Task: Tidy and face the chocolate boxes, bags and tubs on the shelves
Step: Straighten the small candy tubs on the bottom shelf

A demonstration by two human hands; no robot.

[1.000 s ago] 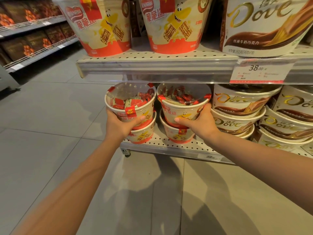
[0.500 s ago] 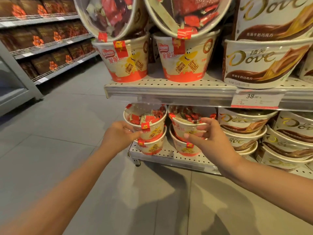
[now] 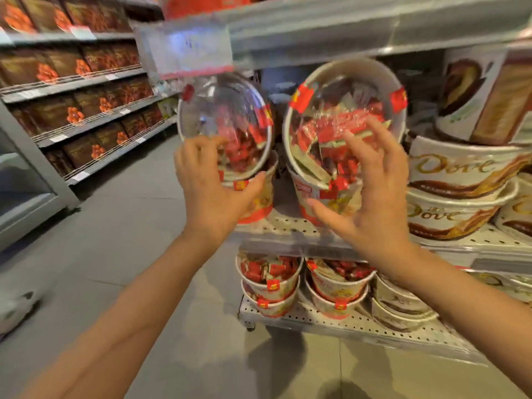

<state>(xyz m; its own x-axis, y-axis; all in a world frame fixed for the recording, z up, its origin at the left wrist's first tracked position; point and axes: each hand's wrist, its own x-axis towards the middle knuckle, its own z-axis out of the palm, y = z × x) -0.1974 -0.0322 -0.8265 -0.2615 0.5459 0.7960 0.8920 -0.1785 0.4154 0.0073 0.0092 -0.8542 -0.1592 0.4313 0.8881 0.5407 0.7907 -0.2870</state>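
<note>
Two hands up at the middle shelf point(image 3: 288, 226), both in front of the red and white tubs. Left hand point(image 3: 210, 194) against the left tilted tub point(image 3: 224, 125), fingers bent on its clear lid, thumb on the side of the tub under it point(image 3: 259, 197); a real hold or only a touch, hard to tell. Right hand point(image 3: 371, 203) spread wide over the right tilted tub point(image 3: 342, 116), fingers straight, just in front of its clear lid or touching it, too blurry to say. Both tilted tubs leaned forward on other tubs, lids facing out, red sweets inside. Just beside them, on the right, brown and white Dove tubs point(image 3: 457, 180) piled up. More red and white tubs point(image 3: 270, 280) stacked in twos on the bottom shelf point(image 3: 359, 326), with more brown and white tubs next to them. A blurry price tag point(image 3: 187, 50) hung from the shelf above. Grey tiled floor point(image 3: 115, 254) below. Far off on the left, long shelves full of brown boxes point(image 3: 57, 64) with orange spots.
</note>
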